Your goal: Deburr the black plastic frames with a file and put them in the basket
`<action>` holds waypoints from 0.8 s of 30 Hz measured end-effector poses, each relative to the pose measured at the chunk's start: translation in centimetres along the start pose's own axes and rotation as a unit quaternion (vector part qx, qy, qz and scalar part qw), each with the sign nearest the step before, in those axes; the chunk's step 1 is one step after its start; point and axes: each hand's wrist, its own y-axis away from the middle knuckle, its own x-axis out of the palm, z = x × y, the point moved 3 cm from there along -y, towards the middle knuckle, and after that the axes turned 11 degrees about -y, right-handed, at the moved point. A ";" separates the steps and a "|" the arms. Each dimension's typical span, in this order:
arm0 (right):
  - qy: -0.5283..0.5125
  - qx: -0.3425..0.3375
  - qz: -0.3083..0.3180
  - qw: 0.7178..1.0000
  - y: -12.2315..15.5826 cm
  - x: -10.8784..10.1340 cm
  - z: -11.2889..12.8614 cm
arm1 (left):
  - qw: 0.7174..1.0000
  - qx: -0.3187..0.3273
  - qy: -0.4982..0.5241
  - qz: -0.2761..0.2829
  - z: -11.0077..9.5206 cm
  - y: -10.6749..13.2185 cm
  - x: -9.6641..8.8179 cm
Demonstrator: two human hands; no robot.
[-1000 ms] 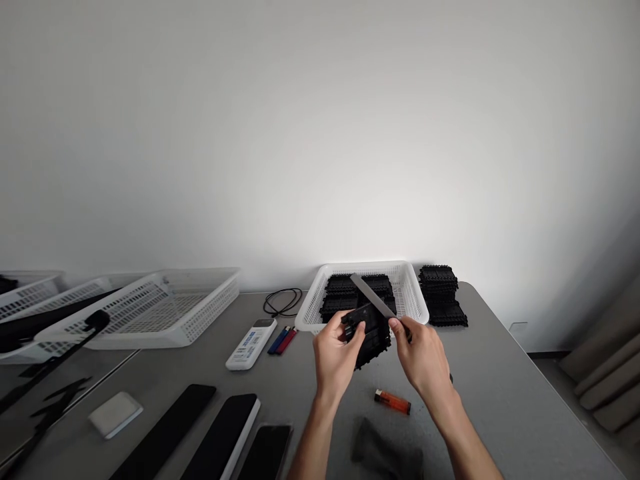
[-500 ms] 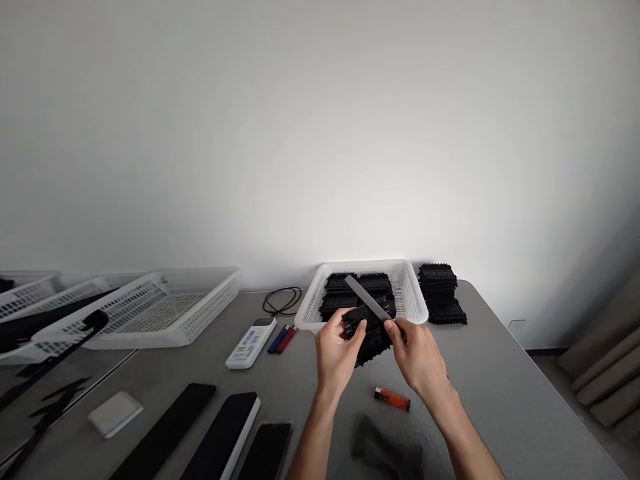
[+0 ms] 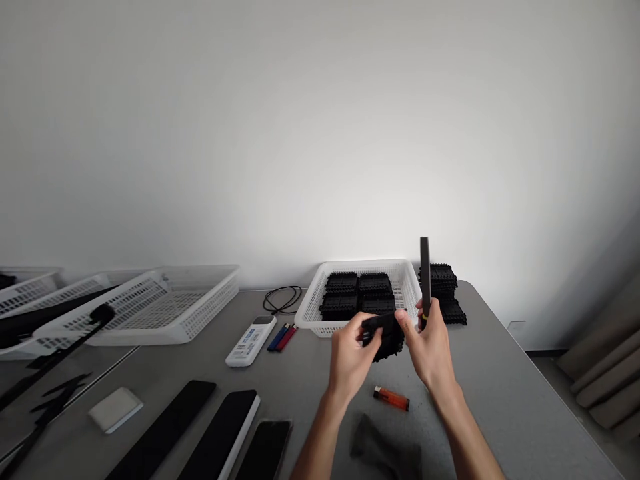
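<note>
Head view: left hand [image 3: 353, 353] is pinching the black part [image 3: 390, 341] above the bench [image 3: 500, 387], right hand [image 3: 433, 353] is gripping an upright flat tool [image 3: 425, 267]; part looks mid-work, stacks [image 3: 343, 293] are sitting in the basket [image 3: 313, 327], pile [image 3: 454, 310] beside it, finished-or-not unclear.

Pinching a black ridged part [image 3: 389, 341] in the left hand [image 3: 351, 355], touching it with the right hand [image 3: 432, 345], gripping an upright flat tool [image 3: 425, 270] there, beyond an orange lighter [image 3: 392, 399], before a far white basket [image 3: 320, 327] of black pieces [image 3: 341, 283].
</note>
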 end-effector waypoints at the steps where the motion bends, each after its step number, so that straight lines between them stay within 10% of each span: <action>1: -0.003 0.005 0.001 1.000 -0.1 0.1 -0.1 | 1.000 0.018 -0.017 0.013 -0.3 0.2 0.4; 24: 0.023 0.056 0.016 0.998 -0.4 0.2 -0.7 | 1.000 -0.002 -0.005 0.027 0.0 0.1 0.1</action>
